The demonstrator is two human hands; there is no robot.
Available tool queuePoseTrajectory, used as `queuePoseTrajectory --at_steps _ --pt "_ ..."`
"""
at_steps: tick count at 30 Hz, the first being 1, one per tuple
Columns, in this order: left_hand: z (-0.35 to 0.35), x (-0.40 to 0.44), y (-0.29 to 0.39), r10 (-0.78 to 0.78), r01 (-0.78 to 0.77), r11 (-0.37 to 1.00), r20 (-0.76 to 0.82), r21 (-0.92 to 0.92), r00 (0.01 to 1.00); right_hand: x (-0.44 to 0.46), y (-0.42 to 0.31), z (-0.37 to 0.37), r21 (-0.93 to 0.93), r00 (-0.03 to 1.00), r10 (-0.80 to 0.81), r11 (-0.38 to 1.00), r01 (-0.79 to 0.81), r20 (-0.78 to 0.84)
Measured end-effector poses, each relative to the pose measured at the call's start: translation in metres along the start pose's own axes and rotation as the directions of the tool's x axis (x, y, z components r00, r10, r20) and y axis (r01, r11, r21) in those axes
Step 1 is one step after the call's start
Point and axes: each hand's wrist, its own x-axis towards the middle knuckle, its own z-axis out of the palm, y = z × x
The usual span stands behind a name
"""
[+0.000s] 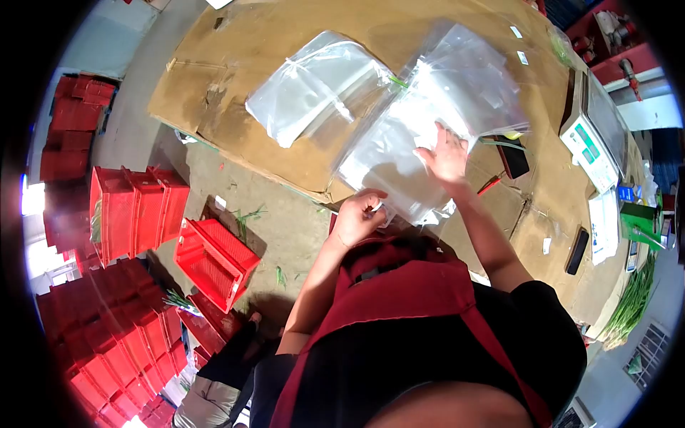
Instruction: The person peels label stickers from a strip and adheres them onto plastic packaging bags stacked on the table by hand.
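Note:
Clear plastic bags (399, 160) lie in a fanned, overlapping stack on the cardboard-covered table (235, 153), in front of my body. My right hand (449, 155) rests on the stack with its fingers spread. At the near edge of the bags, my left hand (361, 216) has its fingers curled, with the thumb and forefinger close together by the plastic; what they hold, if anything, is too small to make out. A second pile of clear bags (314, 85) lies farther left on the table.
A scale (592, 146), a dark phone-like object (512, 158), a red pen (489, 185) and a black object (577, 251) are on the right. Green stalks (631, 303) lie at the right edge. Red crates (216, 262) stand on the left floor, near another person (214, 396).

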Motion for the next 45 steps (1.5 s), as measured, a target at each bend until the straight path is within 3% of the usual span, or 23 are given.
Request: queuePoseTrajectory --at_steps 4,6,11,13,14,15,16,18,19,21,22,23,25,27,28,30,33,37,39,40,41,43,45 --pt "-0.003 -0.007 -0.004 -0.067 0.066 0.998 0.05 0.018 0.997 -0.015 0.001 -0.005 0.131 0.997 -0.062 0.989 0.066 -0.04" --pt "-0.002 -0.01 -0.004 -0.037 0.035 0.999 0.051 0.037 0.998 -0.034 -0.005 -0.01 0.305 0.913 -0.408 0.869 0.391 -0.007" --pt "0.003 -0.003 0.01 -0.141 0.141 0.99 0.016 -0.026 0.99 -0.035 -0.004 0.004 0.252 0.916 -0.37 0.882 0.399 -0.154" --pt "0.005 0.001 0.007 -0.083 0.084 0.996 -0.026 0.033 0.996 -0.025 0.004 0.003 0.494 0.948 -0.295 0.846 0.202 0.118" --pt "0.005 0.002 0.006 -0.029 0.034 0.995 -0.063 0.089 0.998 -0.021 0.017 0.004 0.683 0.951 -0.222 0.73 0.017 0.214" --pt "0.002 0.003 0.006 -0.028 0.034 0.995 -0.068 0.091 0.997 -0.021 0.024 0.007 0.82 0.979 0.154 0.536 -0.199 0.137" --pt "0.0 0.003 0.006 -0.08 0.097 0.984 -0.114 0.147 0.99 -0.006 0.035 -0.017 0.96 0.951 0.311 0.264 -0.096 0.01" --pt "-0.001 0.001 -0.006 -0.11 0.136 0.983 -0.196 0.123 0.974 0.025 0.08 -0.041 0.888 0.686 0.581 0.4 0.227 -0.437" --pt "-0.001 -0.001 -0.01 -0.111 0.137 0.983 -0.19 0.126 0.975 0.026 0.047 -0.089 0.853 0.63 0.638 0.516 0.078 -0.443" --pt "0.002 0.002 -0.013 -0.146 0.127 0.984 -0.158 -0.127 0.976 0.018 0.044 -0.1 0.497 0.66 0.277 0.851 0.169 -0.698" --pt "0.004 0.005 -0.006 -0.147 0.136 0.986 -0.116 -0.092 0.982 0.01 0.03 -0.099 0.478 0.723 0.12 0.82 0.314 -0.681" --pt "0.005 0.008 0.001 -0.147 0.143 0.988 -0.074 -0.056 0.986 -0.001 0.007 -0.092 0.468 0.755 -0.047 0.759 0.452 -0.654" --pt "0.012 0.015 0.01 0.154 -0.154 0.988 0.014 -0.002 0.988 -0.02 -0.035 -0.088 0.607 0.955 -0.278 0.743 0.28 -0.1" --pt "0.013 0.017 0.018 0.208 -0.208 0.978 -0.008 -0.01 0.978 -0.035 -0.045 -0.058 0.873 0.884 -0.336 0.467 -0.143 0.324" --pt "0.011 0.016 0.018 0.106 -0.106 0.994 0.031 0.006 0.994 -0.035 -0.045 -0.053 0.876 0.883 -0.342 0.461 -0.14 0.321" --pt "0.01 0.011 0.015 0.017 -0.017 1.0 -0.021 0.007 1.0 -0.038 -0.046 -0.048 0.82 0.785 -0.239 0.213 -0.531 0.571" --pt "0.002 0.005 0.008 -0.138 0.14 0.99 -0.053 0.023 0.989 -0.029 -0.053 -0.042 0.825 0.788 -0.249 0.227 -0.517 0.562" --pt "0.003 0.002 -0.001 -0.106 0.12 0.985 -0.114 0.126 0.988 -0.027 -0.049 -0.013 0.826 0.714 -0.416 0.313 -0.469 0.563" --pt "0.0 -0.001 -0.003 -0.21 0.23 0.946 -0.108 0.23 0.972 -0.02 -0.043 -0.001 0.865 0.826 -0.293 0.312 -0.393 0.481" --pt "-0.001 -0.004 -0.007 -0.2 0.222 0.946 -0.115 0.235 0.973 -0.011 -0.037 0.004 0.822 0.905 -0.178 0.512 -0.25 0.387" --pt "-0.002 -0.007 -0.007 -0.191 0.215 0.947 -0.12 0.24 0.974 -0.003 -0.025 0.009 0.345 0.952 -0.251 0.921 0.18 0.173" --pt "-0.002 -0.011 -0.008 -0.168 0.182 0.966 -0.088 0.184 0.982 0.001 -0.014 0.015 0.012 0.938 -0.346 0.938 0.346 0.016" --pt "0.001 -0.017 -0.014 -0.162 0.173 0.982 -0.136 0.077 0.977 0.01 -0.031 -0.02 -0.101 0.972 -0.17 0.977 0.188 0.161"
